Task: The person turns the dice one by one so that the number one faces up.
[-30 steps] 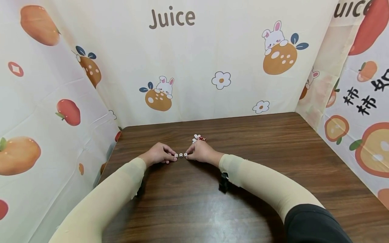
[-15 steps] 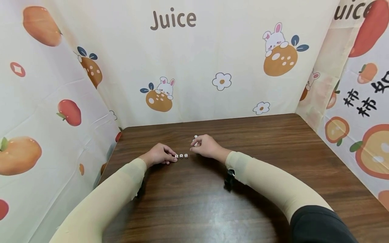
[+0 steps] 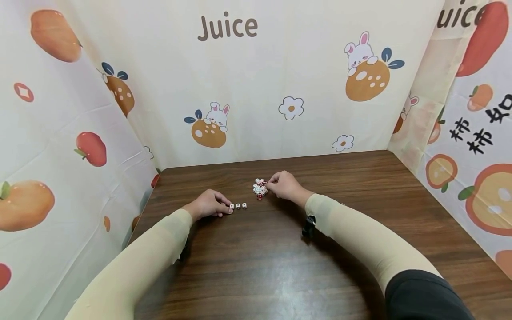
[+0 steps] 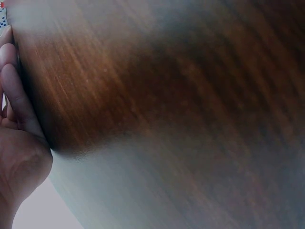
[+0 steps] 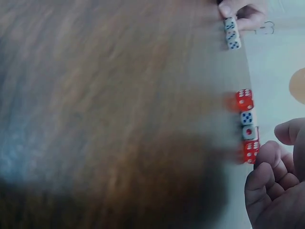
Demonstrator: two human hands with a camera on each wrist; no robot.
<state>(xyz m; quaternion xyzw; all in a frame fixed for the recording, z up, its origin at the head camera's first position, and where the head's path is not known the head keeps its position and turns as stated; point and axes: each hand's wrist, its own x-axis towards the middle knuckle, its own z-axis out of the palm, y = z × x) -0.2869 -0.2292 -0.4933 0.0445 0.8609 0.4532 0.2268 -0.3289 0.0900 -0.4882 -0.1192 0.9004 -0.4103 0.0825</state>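
Three white dice [image 3: 238, 206] stand in a short row on the table. My left hand [image 3: 208, 203] pinches the die at the row's left end between thumb and finger. To the right and farther back lies a pile of white and red dice [image 3: 259, 188]. My right hand [image 3: 283, 185] is at the right side of this pile, fingertips right beside a red die [image 5: 251, 151]. In the right wrist view its thumb [image 5: 286, 131] stands apart from the bent fingers, with no die showing between them. The left wrist view shows the left hand [image 4: 21, 138] only at its edge.
The dark wooden table [image 3: 256, 258] spreads under both hands. A printed curtain [image 3: 260, 71] rises behind its back edge, with more printed cloth at the left and right. A red die [image 3: 259, 196] lies at the front of the pile.
My right hand has let go of the row's right end and moved right and back, to the pile's right side, uncovering the dice there. My left hand has stayed at the row.
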